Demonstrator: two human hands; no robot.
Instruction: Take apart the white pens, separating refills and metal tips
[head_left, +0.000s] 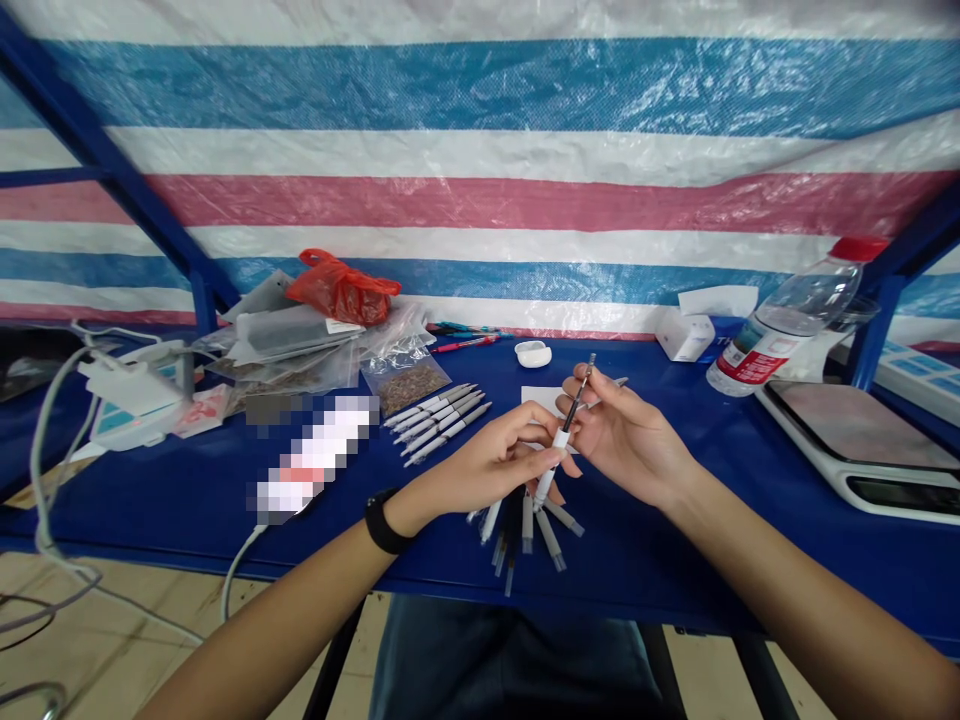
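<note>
My left hand (504,458) is closed around a white pen barrel (560,439), which slants up to the right. A dark pen refill (574,405) reaches from the barrel's upper end, and the thumb and fingers of my right hand (634,432) pinch it near its top. Below my hands lie several loose pen parts (550,540), pale barrels with clear ends and dark refills, partly hidden by my left hand. To the left, several white-and-grey pens (437,425) lie side by side. Behind my hands, a white sheet (537,397) is partly covered.
A small white case (533,354) sits at the back. Plastic bags (300,340), a red bag (341,288) and a blurred-out device (319,455) with a cable are on the left. At right stand a bottle (780,330), a tissue box (684,335) and a scale (870,425).
</note>
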